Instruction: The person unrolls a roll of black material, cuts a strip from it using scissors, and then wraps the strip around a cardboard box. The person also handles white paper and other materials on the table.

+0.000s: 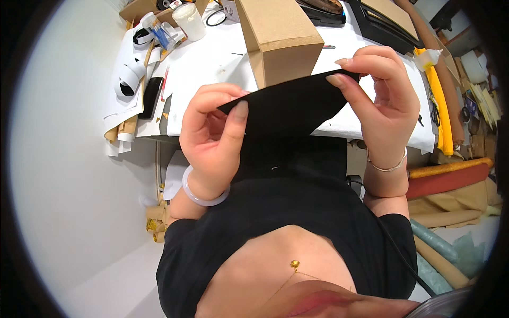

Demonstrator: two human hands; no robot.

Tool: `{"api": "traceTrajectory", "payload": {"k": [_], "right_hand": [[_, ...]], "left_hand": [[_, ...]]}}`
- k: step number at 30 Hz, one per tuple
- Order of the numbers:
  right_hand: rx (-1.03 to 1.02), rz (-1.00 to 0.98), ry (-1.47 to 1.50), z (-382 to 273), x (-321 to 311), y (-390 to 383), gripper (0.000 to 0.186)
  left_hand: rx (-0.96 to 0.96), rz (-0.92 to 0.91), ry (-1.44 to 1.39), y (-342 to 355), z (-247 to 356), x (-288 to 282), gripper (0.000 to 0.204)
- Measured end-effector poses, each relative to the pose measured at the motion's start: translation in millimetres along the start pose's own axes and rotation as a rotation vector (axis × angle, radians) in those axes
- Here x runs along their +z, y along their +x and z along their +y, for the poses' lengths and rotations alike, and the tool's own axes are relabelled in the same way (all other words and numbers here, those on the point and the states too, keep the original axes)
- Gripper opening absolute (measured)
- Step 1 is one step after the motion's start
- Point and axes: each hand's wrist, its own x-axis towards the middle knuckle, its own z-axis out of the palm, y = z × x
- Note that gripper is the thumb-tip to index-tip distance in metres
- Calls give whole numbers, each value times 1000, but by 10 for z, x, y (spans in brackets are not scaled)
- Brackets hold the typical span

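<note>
A thin black sheet is stretched between my two hands above the table's front edge; whether it is leather, cloth or card I cannot tell. My left hand pinches its left corner between thumb and fingers. At the opposite corner, the thumb and index finger of my right hand grip the upper edge. The sheet's lower part blends into my black shirt, so its bottom edge is partly hard to see. Just beyond the sheet stands a brown cardboard box, whose lower front it hides.
White paper covers the table. At the left lie a black phone, curled white strips and a cloudy plastic jar. A black tray sits at the back right, near a yellow roll and a small squeeze bottle.
</note>
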Motion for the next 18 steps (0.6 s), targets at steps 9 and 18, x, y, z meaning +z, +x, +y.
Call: {"api": "traceTrajectory", "payload": {"k": [9,18], "right_hand": [[389,20,425,347,-72,-27,39],[721,93,577,394,-55,-4,8]], "left_hand": [[-142,114,-31,124,-29,146,14],[-296,217,-68,222,-48,225,8]]}}
